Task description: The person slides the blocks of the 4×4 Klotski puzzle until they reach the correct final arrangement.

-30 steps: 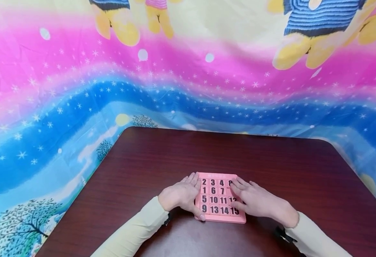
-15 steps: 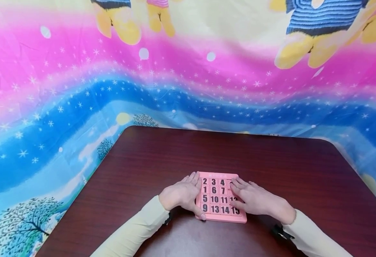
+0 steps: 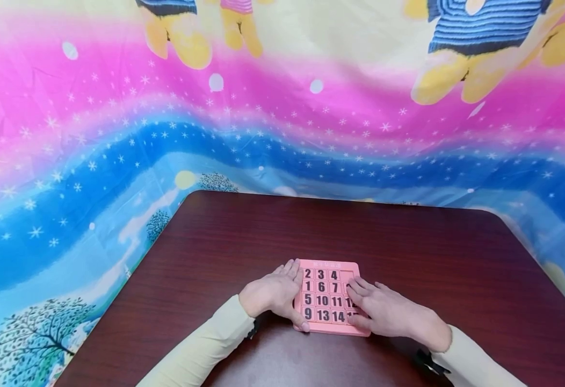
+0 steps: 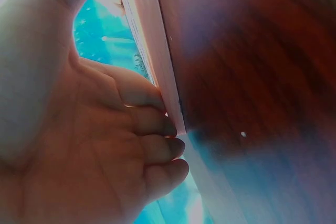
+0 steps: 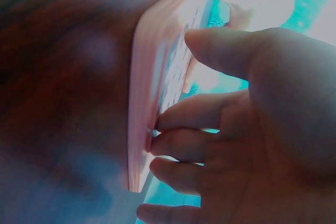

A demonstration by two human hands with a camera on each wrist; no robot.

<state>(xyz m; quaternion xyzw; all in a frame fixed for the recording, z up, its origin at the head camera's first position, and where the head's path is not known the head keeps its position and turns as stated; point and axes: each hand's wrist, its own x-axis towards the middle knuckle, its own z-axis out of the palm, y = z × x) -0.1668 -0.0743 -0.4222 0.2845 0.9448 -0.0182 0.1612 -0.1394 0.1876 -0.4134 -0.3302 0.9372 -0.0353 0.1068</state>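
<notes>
A pink sliding number puzzle [image 3: 328, 327] lies flat on the dark wooden table, its black numbers facing up. In the head view my left hand [image 3: 274, 293] rests along the puzzle's left edge, fingers near the far corner and thumb at the near corner. The left wrist view shows those fingers [image 4: 152, 121] against the pink side. My right hand [image 3: 396, 310] lies over the right column, fingertips touching tiles below a vacant top-right slot [image 3: 347, 275]. Its fingers hide most of that column's numbers. In the right wrist view, the fingers [image 5: 184, 142] reach the frame's right side.
The brown table [image 3: 244, 231] has rounded far corners. Behind and beside it hangs a colourful curtain [image 3: 282, 107] with snowflakes and bears. Pale sleeves [image 3: 197, 344] cover both forearms, with dark straps near the wrists.
My right hand has slid slightly toward me and the tile marked 8 has left the top-right slot, which now shows vacant. My left hand has stayed in place.
</notes>
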